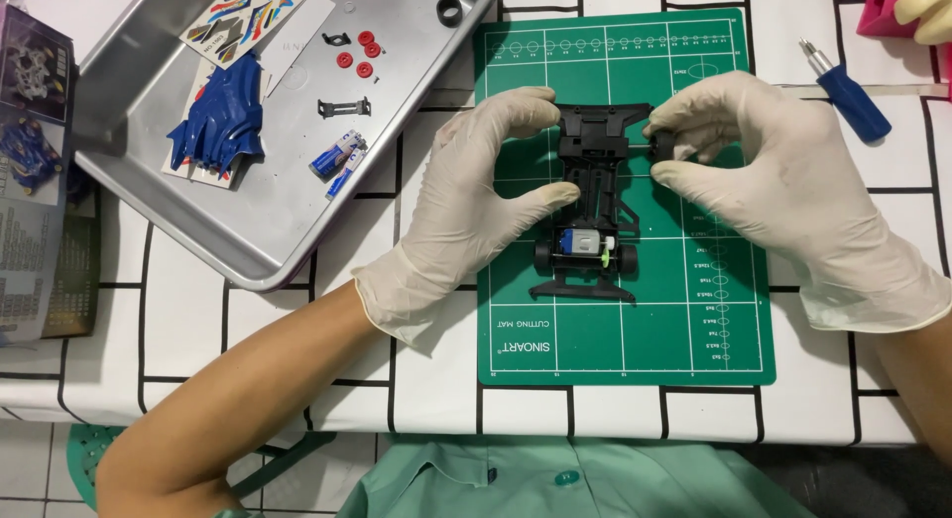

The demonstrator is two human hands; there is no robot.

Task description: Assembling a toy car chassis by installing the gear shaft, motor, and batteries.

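Tabletop (198, 310) in white with black grid lines, and on it the green cutting mat (694, 310), our landmark. Left of the mat sits the steel tray (248, 221), holding the blue car body (223, 116) and small red parts (362, 52). Right of the mat's top edge, a blue screwdriver (848, 92). At the mat's centre lies the black chassis (592, 196), motor end nearest the person. Left hand (476, 201), gloved, pinches the chassis's far end, thumb and forefinger closed on its side. Right hand (764, 171) has fingers closed on a small black wheel (662, 146), apparently pressed at the axle. Best handled squarely: brace the chassis, push the wheel straight along the axle, no twisting
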